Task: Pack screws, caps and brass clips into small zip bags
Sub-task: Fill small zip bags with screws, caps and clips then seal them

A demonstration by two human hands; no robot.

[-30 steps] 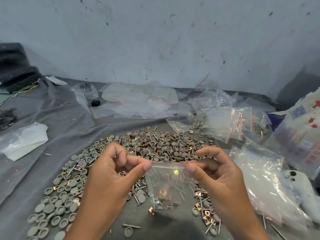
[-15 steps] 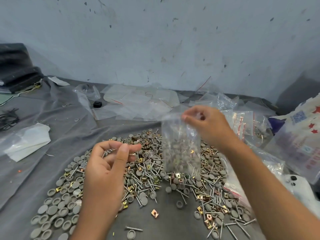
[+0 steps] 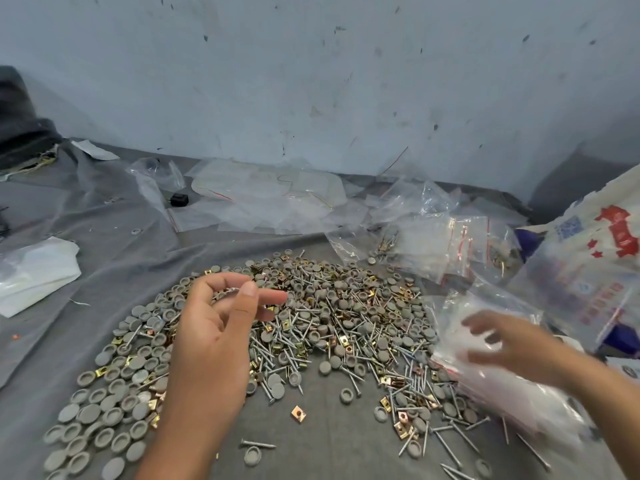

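A wide heap of grey caps [image 3: 104, 410], silver screws [image 3: 346, 368] and brass clips [image 3: 298, 414] lies on grey cloth. My left hand [image 3: 214, 334] hovers above the heap's left half with loosely curled fingers and holds nothing that I can make out. Blurred by motion, my right hand [image 3: 502, 344] has its fingers spread over a stack of empty zip bags [image 3: 509, 389] at the right edge of the heap. Filled zip bags [image 3: 450, 244] with red seal lines lie behind it at the back right.
Flat clear bags [image 3: 270, 199] lie along the wall at the back. A printed white sack [image 3: 595, 265] stands at the far right. Folded white plastic [image 3: 34, 271] is on the left, a small black object [image 3: 179, 199] behind the heap, a dark bundle [image 3: 20, 133] far left.
Both hands pinched a filled zip bag's top a second ago. The right hand then carried it up and right, let it go, and came down over the empty bags.
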